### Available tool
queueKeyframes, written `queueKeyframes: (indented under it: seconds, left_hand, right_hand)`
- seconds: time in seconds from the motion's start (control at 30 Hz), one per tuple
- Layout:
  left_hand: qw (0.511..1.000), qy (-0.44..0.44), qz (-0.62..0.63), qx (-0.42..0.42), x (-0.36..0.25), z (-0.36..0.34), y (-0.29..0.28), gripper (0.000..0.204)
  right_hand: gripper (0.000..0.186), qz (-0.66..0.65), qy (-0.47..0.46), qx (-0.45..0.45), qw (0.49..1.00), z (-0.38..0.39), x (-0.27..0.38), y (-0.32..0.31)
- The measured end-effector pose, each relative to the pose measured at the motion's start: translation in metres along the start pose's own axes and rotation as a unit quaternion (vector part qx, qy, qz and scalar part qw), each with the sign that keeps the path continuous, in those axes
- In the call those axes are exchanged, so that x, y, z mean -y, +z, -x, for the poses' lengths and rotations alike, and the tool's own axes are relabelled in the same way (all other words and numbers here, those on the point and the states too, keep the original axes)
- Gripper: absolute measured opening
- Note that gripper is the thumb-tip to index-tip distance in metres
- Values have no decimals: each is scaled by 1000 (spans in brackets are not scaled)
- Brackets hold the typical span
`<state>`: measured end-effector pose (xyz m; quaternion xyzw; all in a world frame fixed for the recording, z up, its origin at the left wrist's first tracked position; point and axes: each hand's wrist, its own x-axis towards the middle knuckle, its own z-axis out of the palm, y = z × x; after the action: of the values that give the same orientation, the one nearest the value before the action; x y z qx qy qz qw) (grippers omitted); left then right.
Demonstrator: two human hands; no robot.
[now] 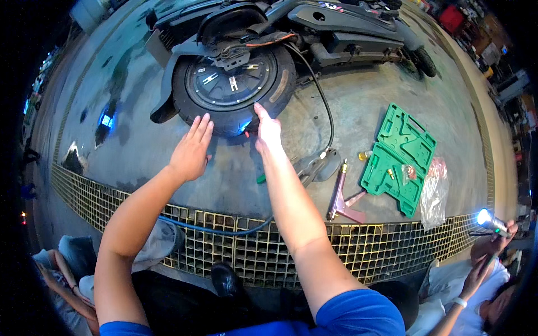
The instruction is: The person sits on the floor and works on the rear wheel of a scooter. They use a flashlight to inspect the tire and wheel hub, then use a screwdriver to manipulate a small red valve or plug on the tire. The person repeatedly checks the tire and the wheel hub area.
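Note:
A scooter [342, 31] lies on its side on the floor, its black wheel hub [224, 92] facing up. My left hand [192, 148] lies flat against the near edge of the tire [193, 112], fingers straight and together. Around the same edge, further right, my right hand [268, 127] grips the tire; its thumb rests on the sidewall and the other fingers are mostly hidden. Between the hands a small red piece [247, 134] shows at the tread, beside a bright bluish patch of light. A black hose [328, 109] runs from near the wheel to a grey foot-pump-like device [319, 167].
An open green tool case [400, 157] lies at the right, with a clear plastic bag [434, 193] beside it. A pistol-shaped tool [343, 201] rests near the metal grating [252, 246]. A blue hose [224, 231] crosses the grating. At right, another person's hand holds a lit flashlight [492, 222].

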<state>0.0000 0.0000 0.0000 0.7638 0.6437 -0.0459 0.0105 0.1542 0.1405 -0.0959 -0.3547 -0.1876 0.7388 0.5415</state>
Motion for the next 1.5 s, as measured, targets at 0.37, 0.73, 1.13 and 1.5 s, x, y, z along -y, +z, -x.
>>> queueKeyframes:
  seconds: [0.37,0.73,1.13,1.5]
  left_hand:
    - [1000,-20,7,2,-4,0,0,84]
    - [998,-54,14,33,-9,-2,-9,85]
    - [999,-36,-5,18,-18,3,-13,90]
    - [998,-39,-48,16,19,1,-13,91]
  right_hand:
    - [42,-35,-25,-23,999,2,-1,2]
    - [49,-5,49,28,998,-4,5,-6]
    - [49,30,49,26,998,-13,15,-8]
    - [57,374,290,87,877,19,62,-1]
